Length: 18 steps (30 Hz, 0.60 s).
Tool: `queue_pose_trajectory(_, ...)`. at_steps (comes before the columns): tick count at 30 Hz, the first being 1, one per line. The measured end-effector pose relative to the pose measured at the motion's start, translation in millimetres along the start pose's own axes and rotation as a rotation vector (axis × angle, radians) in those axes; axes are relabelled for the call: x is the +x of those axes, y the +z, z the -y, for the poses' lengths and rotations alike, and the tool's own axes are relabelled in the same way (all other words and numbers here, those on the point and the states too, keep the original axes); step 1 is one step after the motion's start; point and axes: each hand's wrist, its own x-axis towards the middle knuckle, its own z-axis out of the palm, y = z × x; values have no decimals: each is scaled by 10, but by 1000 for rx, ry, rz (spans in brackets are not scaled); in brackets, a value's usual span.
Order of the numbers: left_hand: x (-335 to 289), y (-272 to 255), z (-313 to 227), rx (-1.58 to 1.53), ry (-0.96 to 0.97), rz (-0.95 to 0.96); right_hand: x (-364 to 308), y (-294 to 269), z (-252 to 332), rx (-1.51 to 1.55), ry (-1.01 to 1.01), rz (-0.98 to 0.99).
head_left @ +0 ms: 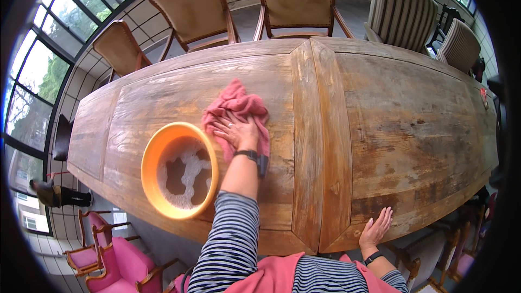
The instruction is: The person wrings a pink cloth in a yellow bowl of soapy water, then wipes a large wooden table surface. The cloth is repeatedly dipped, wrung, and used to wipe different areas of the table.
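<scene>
My left hand (240,131) lies flat with fingers spread on a crumpled pink cloth (239,97), pressing it against the wooden table (401,141). The cloth bunches up beyond the fingertips and out past both sides of the hand. Close by on the left stands an orange-yellow plastic basin (153,184), holding murky water with patches of white suds (190,171). Near the table's front edge, to the right, my right hand (375,229) rests with its fingers stretched out and nothing in it. Damp, darker patches show on the tabletop.
Brown upholstered armchairs (190,8) and a striped chair (401,11) line the far side. Pink armchairs (127,260) stand at the lower left. Another person (59,194) is by the windows on the left. A small red item (484,97) lies near the table's right end.
</scene>
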Motion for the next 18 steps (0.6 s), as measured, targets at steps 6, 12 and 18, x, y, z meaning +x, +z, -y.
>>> queue_pose_trajectory(6, 1386, 364, -367, 108, -244, -65, 25, -86, 41, -39, 50, 94)
queue_pose_trajectory(12, 2087, 400, -876, -11, 9, 64, 31, -139, 61, -34, 58, 143)
queue_pose_trajectory(18, 1825, 374, -2004, -59, 701, 38, 65, -193, 88, -17, 45, 157)
